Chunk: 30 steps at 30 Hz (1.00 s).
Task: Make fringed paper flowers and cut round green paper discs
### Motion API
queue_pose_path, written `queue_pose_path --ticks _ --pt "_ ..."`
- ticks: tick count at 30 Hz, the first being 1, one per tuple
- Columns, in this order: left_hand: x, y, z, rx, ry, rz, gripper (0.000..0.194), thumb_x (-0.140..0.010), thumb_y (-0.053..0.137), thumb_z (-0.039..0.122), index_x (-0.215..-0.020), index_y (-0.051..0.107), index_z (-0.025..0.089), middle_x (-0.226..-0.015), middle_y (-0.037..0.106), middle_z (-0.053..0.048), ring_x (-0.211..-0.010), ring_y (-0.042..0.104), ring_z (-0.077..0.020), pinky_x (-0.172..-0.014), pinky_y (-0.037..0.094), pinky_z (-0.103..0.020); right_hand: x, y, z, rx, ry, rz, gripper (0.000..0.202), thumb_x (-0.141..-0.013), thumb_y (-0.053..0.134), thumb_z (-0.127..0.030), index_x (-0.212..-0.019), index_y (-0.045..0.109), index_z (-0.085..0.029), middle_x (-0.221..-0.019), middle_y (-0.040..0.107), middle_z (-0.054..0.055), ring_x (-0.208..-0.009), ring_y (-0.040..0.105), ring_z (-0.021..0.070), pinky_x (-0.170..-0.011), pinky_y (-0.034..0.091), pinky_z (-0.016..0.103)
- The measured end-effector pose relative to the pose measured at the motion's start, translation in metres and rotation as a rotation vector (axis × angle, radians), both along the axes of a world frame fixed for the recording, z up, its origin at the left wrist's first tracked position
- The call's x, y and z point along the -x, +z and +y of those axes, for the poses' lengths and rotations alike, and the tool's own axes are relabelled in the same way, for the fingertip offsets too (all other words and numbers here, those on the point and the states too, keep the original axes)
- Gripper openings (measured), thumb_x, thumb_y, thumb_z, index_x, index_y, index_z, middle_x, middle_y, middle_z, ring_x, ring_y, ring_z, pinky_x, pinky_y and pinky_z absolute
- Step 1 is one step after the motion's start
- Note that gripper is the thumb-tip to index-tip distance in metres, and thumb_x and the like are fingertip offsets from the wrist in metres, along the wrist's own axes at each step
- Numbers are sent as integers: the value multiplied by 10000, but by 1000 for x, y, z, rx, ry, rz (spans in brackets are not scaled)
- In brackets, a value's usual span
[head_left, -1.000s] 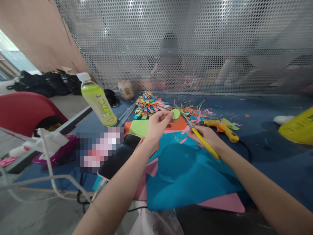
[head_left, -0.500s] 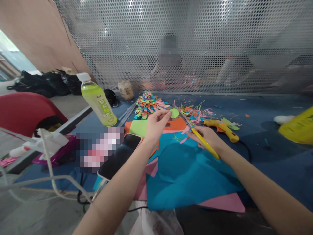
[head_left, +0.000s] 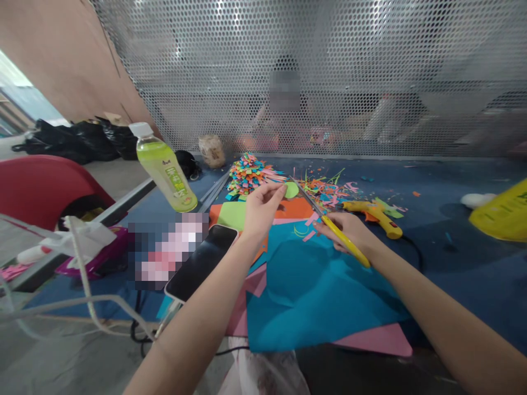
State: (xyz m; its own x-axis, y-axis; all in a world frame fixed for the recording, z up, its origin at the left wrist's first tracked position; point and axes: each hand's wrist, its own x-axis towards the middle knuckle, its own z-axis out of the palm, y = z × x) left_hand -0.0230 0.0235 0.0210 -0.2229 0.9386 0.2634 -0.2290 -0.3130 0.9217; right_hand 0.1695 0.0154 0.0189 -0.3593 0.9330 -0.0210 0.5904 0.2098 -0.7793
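My left hand [head_left: 265, 202] pinches a small round piece of light green paper [head_left: 291, 190] at its left edge between thumb and fingertips. In my right hand [head_left: 349, 230] are scissors [head_left: 343, 240] with a yellow handle, seen nearly edge-on. Their metal blades point up and left, close to the right side of the green circle; whether they touch it I cannot tell. Below both hands lie a large blue paper sheet [head_left: 325, 296] and pink sheets [head_left: 381, 341], with thin green and pink scraps on the blue one. An orange sheet [head_left: 300, 208] lies just beneath the green circle.
Behind my left hand stands a cone of colourful paper strips [head_left: 248, 174], with paper scraps [head_left: 325, 189] to its right. A yellow glue gun [head_left: 376, 214] lies beyond my right hand. Leftward are a phone [head_left: 201, 263] and a drink bottle [head_left: 167, 173]. Perforated metal [head_left: 349, 49] closes the back.
The green circle and my left fingertips have shifted slightly left. The scissors' tips have moved slightly left too; both hands keep their hold.
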Motion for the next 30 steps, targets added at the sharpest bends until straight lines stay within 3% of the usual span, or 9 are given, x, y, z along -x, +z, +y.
queue_pose_path --ticks 11,22,30 --pt "1 1 -1 -6 77 5 190 -672 711 338 -772 681 179 -676 625 12 -555 532 -71 -496 486 -191 0 0 -1 3 -10 -29 414 -730 586 -578 -595 489 -199 -405 345 -63 -339 393 99 -375 254 242" --pt "2 4 -2 6 133 40 117 -723 675 286 -775 674 181 -710 647 0 -538 529 -59 -468 450 -156 2 11 -8 117 -42 6 388 -689 646 -537 -576 509 -192 -389 365 -64 -305 400 97 -348 280 239" --pt "0 -3 2 -34 23 34 216 -657 709 237 -864 674 185 -722 654 8 -578 568 -70 -517 491 -184 2 -2 -1 26 -47 57 417 -710 609 -573 -589 418 -223 -390 323 -74 -301 370 93 -339 255 244"
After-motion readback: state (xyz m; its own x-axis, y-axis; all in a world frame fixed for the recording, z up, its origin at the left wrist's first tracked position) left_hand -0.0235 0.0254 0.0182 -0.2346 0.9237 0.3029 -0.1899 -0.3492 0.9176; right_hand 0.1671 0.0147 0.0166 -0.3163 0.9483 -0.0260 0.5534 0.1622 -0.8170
